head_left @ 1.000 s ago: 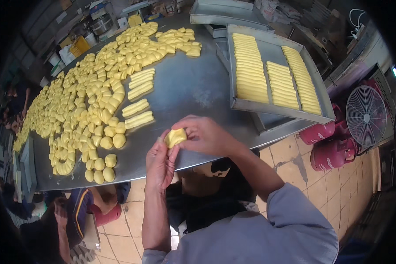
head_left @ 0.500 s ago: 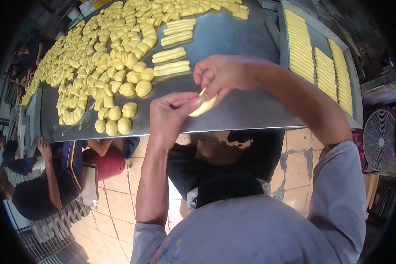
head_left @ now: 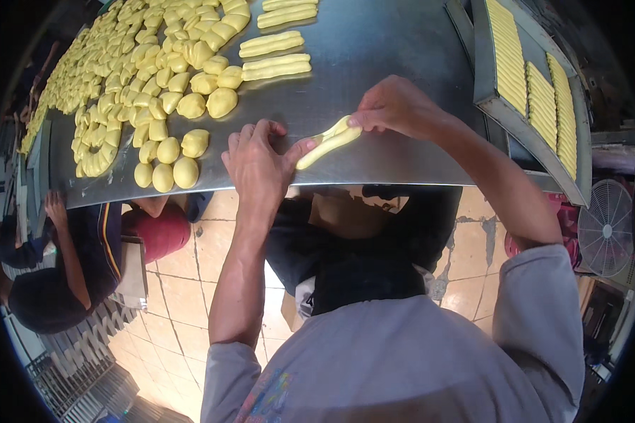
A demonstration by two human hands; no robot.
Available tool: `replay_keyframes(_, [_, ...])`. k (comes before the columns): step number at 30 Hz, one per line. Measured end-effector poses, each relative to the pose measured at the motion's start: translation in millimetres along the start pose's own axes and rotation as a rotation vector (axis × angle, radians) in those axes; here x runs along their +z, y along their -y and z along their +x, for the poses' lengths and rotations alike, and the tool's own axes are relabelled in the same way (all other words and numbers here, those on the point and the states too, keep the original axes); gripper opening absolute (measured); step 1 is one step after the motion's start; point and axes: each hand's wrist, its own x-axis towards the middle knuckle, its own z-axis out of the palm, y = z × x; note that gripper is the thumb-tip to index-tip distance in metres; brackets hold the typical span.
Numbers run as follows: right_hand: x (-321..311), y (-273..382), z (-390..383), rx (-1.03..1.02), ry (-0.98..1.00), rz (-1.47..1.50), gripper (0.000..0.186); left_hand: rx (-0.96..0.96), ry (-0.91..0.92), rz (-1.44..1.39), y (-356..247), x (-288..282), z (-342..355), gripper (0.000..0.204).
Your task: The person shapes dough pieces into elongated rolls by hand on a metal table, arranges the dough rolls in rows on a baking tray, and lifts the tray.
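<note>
A pale yellow dough strip slants over the steel table near its front edge, with a fold along its upper side. My right hand is closed in a pinch on its far right end. The thumb of my left hand presses against the fold near the lower left end. The other fingers of that hand are bent and stand apart from the thumb, off the dough. Paired dough sticks lie beyond my hands. Several round dough balls sit left of my left hand.
Many cut dough pieces cover the left of the steel table. At the right, a metal tray holds rows of dough sticks. A fan stands beyond it. A co-worker is at the lower left.
The dough has been lowered and drawn out longer. My right hand has moved right with its end; my left fingers have come off the dough. The view has shifted.
</note>
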Motion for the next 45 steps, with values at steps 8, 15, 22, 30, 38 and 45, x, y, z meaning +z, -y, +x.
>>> replay_keyframes(8, [-2, 22, 23, -0.02, 0.037, -0.273, 0.04, -0.01, 0.007, 0.015, 0, -1, 0, 0.051])
replay_keyframes(15, [-13, 22, 46, 0.144, -0.038, -0.6, 0.091, -0.101, 0.196, -0.122, 6, -6, 19, 0.056])
replay_keyframes(22, [-3, 40, 44, 0.046, 0.058, -0.607, 0.1, -0.021, 0.272, 0.072, -10, -22, 27, 0.061])
replay_keyframes(30, [-16, 19, 39, 0.138, 0.032, -0.493, 0.098, 0.162, 0.033, 0.072, 13, -8, 9, 0.051])
replay_keyframes(38, [-32, 9, 34, 0.023, 0.053, -0.454, 0.097, 0.053, 0.035, 0.002, 15, -16, 5, 0.053])
replay_keyframes(45, [-21, 23, 38, 0.202, 0.04, -0.54, 0.108, -0.218, 0.331, 0.037, -7, -23, 17, 0.054])
